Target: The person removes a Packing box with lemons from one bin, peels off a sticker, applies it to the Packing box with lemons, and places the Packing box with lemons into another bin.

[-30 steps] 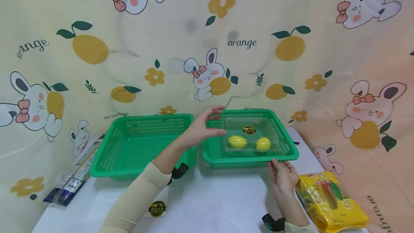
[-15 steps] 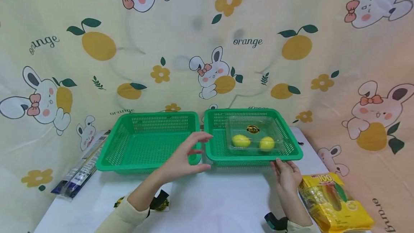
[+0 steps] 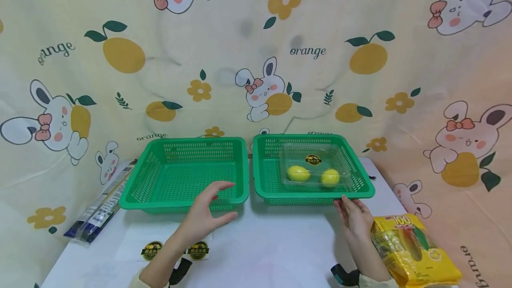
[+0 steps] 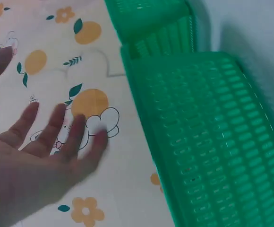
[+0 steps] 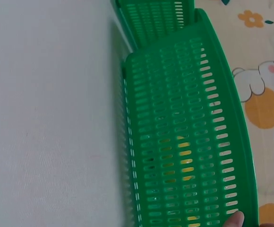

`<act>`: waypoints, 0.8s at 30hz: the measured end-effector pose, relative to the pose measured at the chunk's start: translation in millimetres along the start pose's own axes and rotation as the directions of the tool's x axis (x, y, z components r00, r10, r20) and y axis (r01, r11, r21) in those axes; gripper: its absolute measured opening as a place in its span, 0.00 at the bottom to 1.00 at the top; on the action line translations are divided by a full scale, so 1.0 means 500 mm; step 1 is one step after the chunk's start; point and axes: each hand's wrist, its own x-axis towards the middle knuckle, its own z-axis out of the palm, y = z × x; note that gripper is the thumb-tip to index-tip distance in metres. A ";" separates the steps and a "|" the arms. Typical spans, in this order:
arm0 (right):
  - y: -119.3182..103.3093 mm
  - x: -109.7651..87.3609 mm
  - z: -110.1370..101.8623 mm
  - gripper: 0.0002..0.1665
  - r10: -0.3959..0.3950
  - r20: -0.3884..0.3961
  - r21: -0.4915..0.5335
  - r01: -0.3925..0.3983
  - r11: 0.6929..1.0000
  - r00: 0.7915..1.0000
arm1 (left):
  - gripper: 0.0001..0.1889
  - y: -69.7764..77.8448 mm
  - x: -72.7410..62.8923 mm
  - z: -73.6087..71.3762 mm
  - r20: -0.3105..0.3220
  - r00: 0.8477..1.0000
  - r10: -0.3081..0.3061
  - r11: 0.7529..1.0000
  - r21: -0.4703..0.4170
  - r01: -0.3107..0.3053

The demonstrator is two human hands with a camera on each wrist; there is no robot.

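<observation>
My right hand [image 3: 354, 217] pinches the front rim of the right green plastic basket [image 3: 280, 195]. In the right wrist view the thumb [image 5: 235, 219] lies against the slotted outer wall. Inside that basket sits a clear plastic box [image 3: 292, 148] with a black-and-gold label and two yellow lemon-like fruits [image 3: 298, 173] showing in it. My left hand [image 3: 202, 217] hovers in front of the left green basket [image 3: 144, 179], fingers spread and thumb apart, holding nothing. The left wrist view also shows its fingers [image 4: 47, 137] relaxed, beside the basket.
On the white table [image 3: 276, 248], a sheet with round black-and-gold stickers [image 3: 152, 250] lies by the left forearm. A long dark plastic packet [image 3: 98, 212] leans beside the left basket. A yellow bag [image 3: 416, 250] sits right of the right forearm. Behind hangs a printed cloth [image 3: 224, 26].
My left hand has moved from the right basket's left side back and left, to the front of the left basket. My right hand stays at the rim. The head view has shifted slightly.
</observation>
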 end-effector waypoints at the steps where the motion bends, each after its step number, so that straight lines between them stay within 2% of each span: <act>1: -0.001 -0.001 -0.002 0.20 0.010 0.003 -0.002 -0.010 1.000 1.000 | 0.34 -0.003 -0.002 0.003 -0.013 1.000 0.009 0.996 0.085 -0.008; 2: -0.002 -0.002 -0.003 0.20 0.019 0.007 0.001 -0.019 1.000 1.000 | 0.34 -0.006 -0.004 0.007 -0.024 0.999 0.023 0.983 0.181 -0.019; 3: -0.003 -0.003 -0.004 0.20 0.025 0.011 0.005 -0.025 1.000 1.000 | 0.35 -0.008 -0.005 0.012 -0.032 0.999 0.037 0.958 0.284 -0.026; 4: -0.004 -0.003 -0.006 0.21 0.030 0.012 0.010 -0.030 0.999 0.999 | 0.36 -0.010 -0.007 0.018 -0.037 0.998 0.047 0.920 0.392 -0.029; 7: -0.003 -0.005 -0.008 0.20 0.030 0.022 0.017 -0.031 0.999 0.999 | 0.44 -0.012 -0.010 0.035 -0.035 0.999 0.024 0.765 0.644 0.004; 9: -0.003 -0.004 -0.009 0.19 0.027 0.019 0.020 -0.027 0.999 0.999 | 0.48 -0.012 -0.011 0.047 -0.024 0.999 -0.029 0.670 0.742 0.037; 10: -0.003 -0.004 -0.009 0.19 0.023 0.019 0.017 -0.024 1.000 1.000 | 0.50 -0.010 -0.011 0.052 -0.018 0.998 -0.059 0.636 0.770 0.051; 11: -0.002 -0.003 -0.009 0.18 0.020 0.019 0.013 -0.020 1.000 1.000 | 0.50 -0.009 -0.012 0.057 -0.010 0.996 -0.092 0.617 0.784 0.065; 13: -0.003 -0.001 -0.007 0.20 0.013 0.013 0.016 -0.014 1.000 1.000 | 0.49 -0.007 -0.012 0.066 0.004 0.988 -0.151 0.590 0.802 0.087; 14: -0.003 0.000 -0.006 0.20 0.008 0.010 0.012 -0.008 1.000 1.000 | 0.49 -0.006 -0.013 0.069 0.011 0.984 -0.180 0.589 0.802 0.099; 17: -0.006 0.003 -0.004 0.25 -0.002 0.000 0.003 0.002 1.000 1.000 | 0.49 -0.003 -0.014 0.079 0.030 0.972 -0.232 0.604 0.788 0.120; 20: -0.007 0.006 -0.004 0.36 -0.018 -0.015 -0.036 0.018 0.999 1.000 | 0.50 -0.002 -0.015 0.088 0.046 0.968 -0.248 0.605 0.787 0.118; 22: -0.005 0.003 -0.003 0.46 -0.044 -0.039 -0.100 0.040 0.994 0.998 | 0.51 -0.001 -0.014 0.093 0.052 0.965 -0.255 0.598 0.793 0.115; 24: 0.002 -0.007 -0.003 0.53 -0.117 -0.062 -0.211 0.102 0.972 0.991 | 0.52 0.000 -0.014 0.096 0.059 0.963 -0.262 0.583 0.805 0.109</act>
